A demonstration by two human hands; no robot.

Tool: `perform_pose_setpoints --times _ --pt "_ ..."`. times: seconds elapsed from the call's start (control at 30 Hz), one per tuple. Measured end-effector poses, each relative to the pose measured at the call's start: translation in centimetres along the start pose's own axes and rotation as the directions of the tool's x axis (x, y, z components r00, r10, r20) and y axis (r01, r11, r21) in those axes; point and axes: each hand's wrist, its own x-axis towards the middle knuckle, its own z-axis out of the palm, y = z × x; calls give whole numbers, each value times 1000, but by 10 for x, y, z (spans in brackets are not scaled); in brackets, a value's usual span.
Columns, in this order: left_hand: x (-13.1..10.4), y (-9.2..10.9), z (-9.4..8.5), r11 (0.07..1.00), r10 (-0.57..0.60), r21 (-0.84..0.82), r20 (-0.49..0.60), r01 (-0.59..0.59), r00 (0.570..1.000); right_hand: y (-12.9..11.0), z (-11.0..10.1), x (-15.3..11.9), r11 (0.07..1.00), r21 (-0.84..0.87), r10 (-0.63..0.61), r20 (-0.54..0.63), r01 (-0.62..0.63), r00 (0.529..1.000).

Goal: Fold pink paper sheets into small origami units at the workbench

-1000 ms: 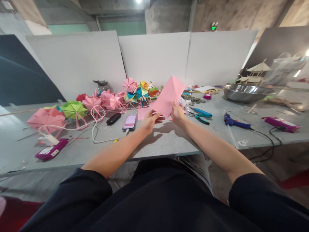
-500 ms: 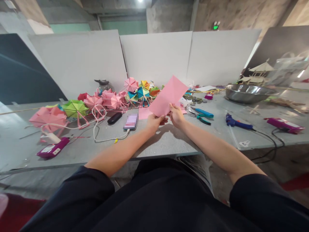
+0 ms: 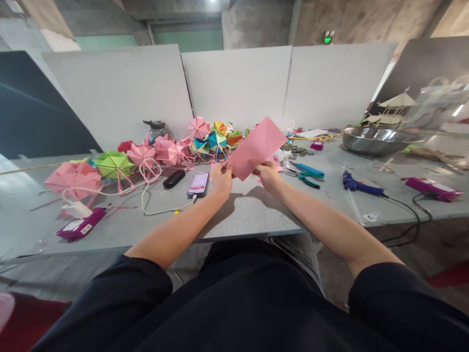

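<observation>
A creased sheet of pink paper is held up at a slant above the table, between my two hands. My left hand pinches its lower left corner, thumb on top. On the lower right edge my right hand grips the paper with its thumb on the near face. Behind and below the raised sheet, more pink paper lies on the table, mostly hidden by my hands. A phone with a cable plugged in lies just left of my left hand.
Folded paper umbrellas crowd the back left. Pliers and a blue glue gun lie to the right, before a steel bowl. Purple boxes with cables sit near both ends, and a black case lies beside the phone.
My left hand has shifted left, from the bottom edge to the paper's left corner. My right hand has moved slightly, and the sheet has tilted a little.
</observation>
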Motion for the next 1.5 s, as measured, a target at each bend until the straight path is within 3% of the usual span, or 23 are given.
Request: perform_pose_setpoints --times 0.23,0.67,0.97,1.17,1.5 --pt "0 -5 0 999 17 -30 9 -17 1000 0 -4 2 999 -6 32 -62 -32 998" --pt "4 -5 0 999 -12 -52 0 12 1000 1 -5 5 999 18 48 -69 -47 996" --pt "-13 3 7 995 -95 -26 111 98 989 -4 -1 1 998 62 -1 -52 4 999" --pt "-24 8 8 978 -209 63 228 200 951 -4 -1 1 998 67 -17 -40 20 999" --pt "-25 10 8 985 -169 85 254 152 952 -7 -1 -1 999 -3 47 41 -47 998"
